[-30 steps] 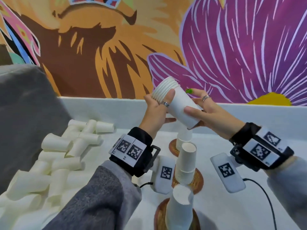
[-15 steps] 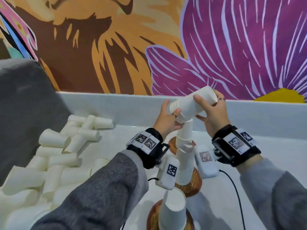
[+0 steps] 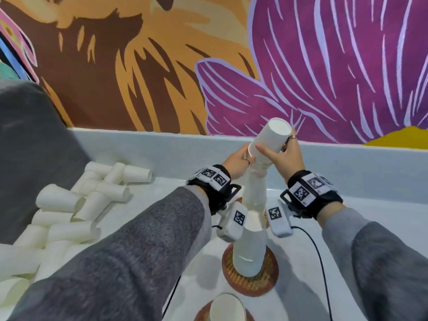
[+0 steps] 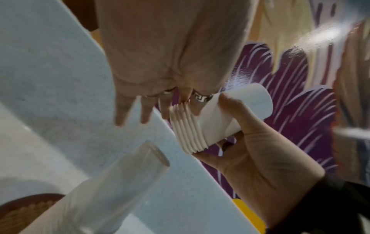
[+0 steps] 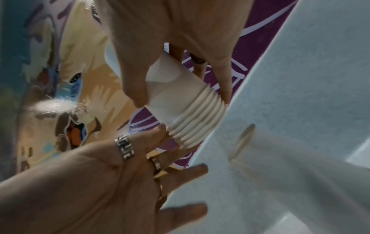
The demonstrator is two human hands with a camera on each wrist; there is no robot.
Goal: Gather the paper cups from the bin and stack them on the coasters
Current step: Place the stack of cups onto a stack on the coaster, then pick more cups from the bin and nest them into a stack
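While a nested bundle of paper cups (image 3: pixel 268 144) is held mouth-down and tilted, it is gripped by the right hand (image 3: pixel 286 156): thumb curled across the near wall, fingers wrapped behind. In the right wrist view the thumb (image 5: pixel 132 88) is seen pressed on the outer cup's side, with several stacked rims exposed just below it. The left hand (image 3: pixel 234 162) is placed at the rim end of the bundle; its fingers (image 4: pixel 144 114) are spread and mostly straight, and only the ringed finger is seen touching the rims. No closed hold by the left hand is shown.

Directly under the grip, a tall cup stack (image 3: pixel 254 193) is standing on the far coaster (image 3: pixel 239 200); the bundle's rims are seen at or just over its top, and contact cannot be confirmed. Nearer than the grip, a second stack (image 3: pixel 250 251) is seated on a woven coaster (image 3: pixel 251 280), and a third cup (image 3: pixel 227 308) on another coaster is cut by the frame's bottom edge. Well to the left of the grip, loose paper cups (image 3: pixel 69 214) are piled on their sides on the white surface, beside a grey fabric wall (image 3: pixel 30 147).
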